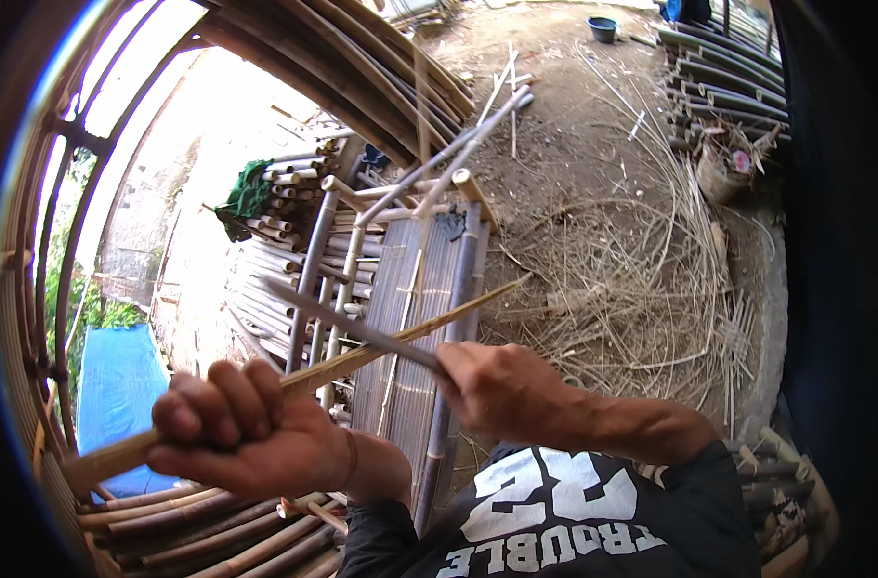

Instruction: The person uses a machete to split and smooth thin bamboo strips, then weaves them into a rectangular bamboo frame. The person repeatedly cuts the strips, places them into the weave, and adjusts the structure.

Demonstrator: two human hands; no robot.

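Observation:
My left hand [256, 424] is closed around a tan bamboo or wooden stick [335, 370]. The stick slants from the lower left up to a thin pointed end on the right. In my right hand [492, 385] is a long knife [366, 332], its handle hidden by my fingers. The dark grey blade points up and left, crossing the stick between my two hands; its far end is blurred. Beneath them stands a slatted bamboo bench [393, 289], with thin bamboo strips and a dark cloth [450, 225] lying on it.
Bamboo shavings [622, 279] are heaped on the ground right of the bench. Cut bamboo poles [280, 188] are stacked at left under a green net, others [728, 77] at far right. Poles hang overhead at upper left. A bucket [602, 29] stands far off; a blue tarp [121, 385] is at left.

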